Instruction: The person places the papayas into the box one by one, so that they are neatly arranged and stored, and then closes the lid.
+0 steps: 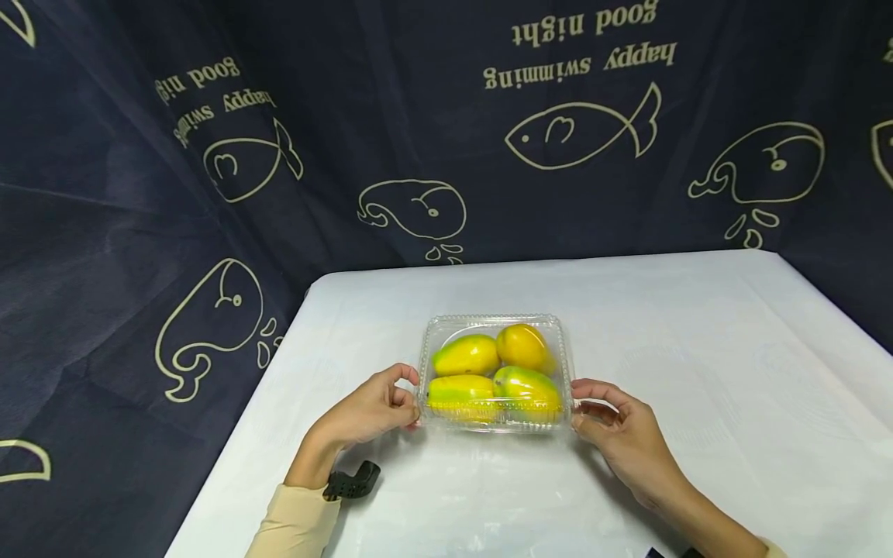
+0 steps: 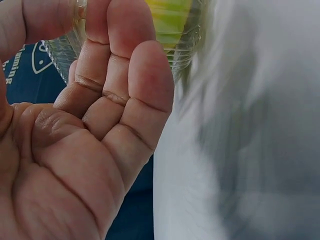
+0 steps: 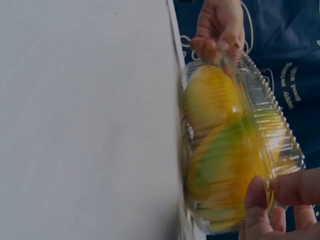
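Note:
A clear plastic clamshell box (image 1: 498,427) sits in front of me with its lid down. Inside it lie several yellow-green mangoes (image 1: 466,355), seen through the plastic. My left hand (image 1: 370,407) pinches the box's left rim between thumb and index finger. In the left wrist view, the other fingers of that hand (image 2: 95,130) are bent loosely beside the box wall. On the opposite side my right hand (image 1: 628,442) pinches the right rim. The right wrist view shows the thumb and finger of this hand (image 3: 280,205) meeting at the ridged edge.
A white-covered table (image 1: 705,333) spreads around the box. Beyond it and along the left hangs a dark blue curtain (image 1: 593,221) with fish and whale drawings. A black wrist mount (image 1: 352,481) sits on my left wrist, over a beige sleeve (image 1: 293,519).

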Demonstrator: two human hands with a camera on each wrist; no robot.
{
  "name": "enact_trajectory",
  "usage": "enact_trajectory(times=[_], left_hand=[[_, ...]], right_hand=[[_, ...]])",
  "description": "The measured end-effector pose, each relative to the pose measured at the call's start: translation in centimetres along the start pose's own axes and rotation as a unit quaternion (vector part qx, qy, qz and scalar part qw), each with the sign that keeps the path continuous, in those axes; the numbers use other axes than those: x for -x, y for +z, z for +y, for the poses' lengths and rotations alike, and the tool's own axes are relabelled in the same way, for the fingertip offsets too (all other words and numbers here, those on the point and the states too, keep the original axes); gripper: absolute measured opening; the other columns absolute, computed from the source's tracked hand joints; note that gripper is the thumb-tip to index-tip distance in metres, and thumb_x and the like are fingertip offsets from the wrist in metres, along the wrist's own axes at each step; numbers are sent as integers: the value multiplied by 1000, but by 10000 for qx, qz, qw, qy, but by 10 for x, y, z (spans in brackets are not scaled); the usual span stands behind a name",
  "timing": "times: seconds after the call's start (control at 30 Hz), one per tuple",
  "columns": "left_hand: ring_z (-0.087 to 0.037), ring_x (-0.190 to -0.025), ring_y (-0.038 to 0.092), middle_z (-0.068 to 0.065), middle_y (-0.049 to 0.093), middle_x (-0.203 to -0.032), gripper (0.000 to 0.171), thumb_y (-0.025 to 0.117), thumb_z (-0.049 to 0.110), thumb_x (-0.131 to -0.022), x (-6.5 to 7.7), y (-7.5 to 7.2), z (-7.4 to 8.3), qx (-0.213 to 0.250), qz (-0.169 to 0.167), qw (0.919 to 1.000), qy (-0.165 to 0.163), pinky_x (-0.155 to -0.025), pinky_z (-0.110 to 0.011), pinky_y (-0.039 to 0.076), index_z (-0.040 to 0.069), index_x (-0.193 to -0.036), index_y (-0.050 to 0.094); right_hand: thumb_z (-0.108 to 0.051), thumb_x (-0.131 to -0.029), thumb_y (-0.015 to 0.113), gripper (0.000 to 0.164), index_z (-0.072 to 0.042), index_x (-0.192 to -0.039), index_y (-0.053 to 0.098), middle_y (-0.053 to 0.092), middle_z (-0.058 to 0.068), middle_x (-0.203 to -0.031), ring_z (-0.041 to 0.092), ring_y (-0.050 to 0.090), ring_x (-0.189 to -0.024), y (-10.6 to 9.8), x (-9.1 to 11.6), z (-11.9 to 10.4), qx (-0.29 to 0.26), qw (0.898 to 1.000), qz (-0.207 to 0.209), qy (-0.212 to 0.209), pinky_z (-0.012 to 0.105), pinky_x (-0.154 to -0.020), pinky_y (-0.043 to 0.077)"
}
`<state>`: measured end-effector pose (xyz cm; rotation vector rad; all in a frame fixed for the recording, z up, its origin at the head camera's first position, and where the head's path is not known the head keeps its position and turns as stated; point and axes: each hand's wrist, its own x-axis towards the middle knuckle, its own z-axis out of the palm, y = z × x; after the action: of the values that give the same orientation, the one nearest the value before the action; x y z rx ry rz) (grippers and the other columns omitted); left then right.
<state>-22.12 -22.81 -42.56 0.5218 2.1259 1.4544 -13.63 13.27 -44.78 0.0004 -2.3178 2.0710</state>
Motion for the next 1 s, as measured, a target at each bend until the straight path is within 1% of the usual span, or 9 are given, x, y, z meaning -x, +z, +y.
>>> enact_trajectory(times=[0.17, 0.27, 0.4, 0.53, 0.63, 0.87, 1.0], left_hand=[[-26, -75, 65, -8, 61, -74, 38, 62, -1, -91, 1, 0, 1, -1, -37, 10000, 41, -66, -28, 52, 1, -122, 40], [-26, -73, 64, -6, 58, -71, 39, 63, -1, -91, 1, -1, 2, -8, -57, 10000, 81, -63, -26, 49, 0, -122, 40], [-27, -74, 65, -3, 54, -68, 39, 63, -1, -91, 0, -1, 2, -17, -56, 9999, 132, -64, -28, 51, 0, -122, 40], [-27, -75, 65, 0, 50, -67, 39, 63, -1, -91, 0, -1, 3, -25, -44, 9999, 155, -66, -29, 53, 0, -122, 40], [-27, -75, 65, -1, 51, -68, 39, 63, -1, -91, 0, -1, 4, 7, -45, 9999, 162, -66, -29, 53, 0, -122, 40], [-26, -76, 65, -7, 61, -74, 38, 63, 0, -90, 1, 0, 2, -6, 4, 9999, 147, -68, -29, 54, 1, -121, 40], [-25, -76, 64, -4, 59, -73, 38, 63, 1, -90, 2, 0, 1, -80, 17, 9999, 107, -68, -29, 53, 1, -121, 41]], right_hand=[[6, -85, 70, 34, 6, -118, 63, 55, 1, -136, 15, 63, -107, 1, -1, -4, 21, 9999, 105, 20, 24, -79, 59], [8, -83, 71, 38, 5, -120, 63, 57, -2, -135, 14, 62, -106, 1, -1, -7, 11, 9998, 199, 92, 25, -79, 60], [10, -81, 72, 45, 4, -124, 62, 59, -9, -132, 11, 63, -105, 0, -1, -9, -48, 9996, 240, 136, 25, -80, 61], [8, -82, 72, 45, 4, -125, 62, 59, -11, -131, 10, 63, -105, 0, 0, -9, -5, 9997, 221, 69, 25, -80, 60], [7, -83, 72, 44, 3, -125, 62, 59, -10, -131, 9, 63, -105, -1, 0, -10, 16, 9997, 220, 50, 25, -80, 60], [4, -84, 73, 45, 2, -127, 61, 57, -5, -135, 8, 63, -108, -2, 0, -10, 37, 9999, 103, 106, 27, -82, 61], [3, -84, 73, 46, 2, -128, 61, 57, -5, -136, 8, 63, -108, -2, 1, -9, 14, 9998, 56, 196, 27, -82, 61]])
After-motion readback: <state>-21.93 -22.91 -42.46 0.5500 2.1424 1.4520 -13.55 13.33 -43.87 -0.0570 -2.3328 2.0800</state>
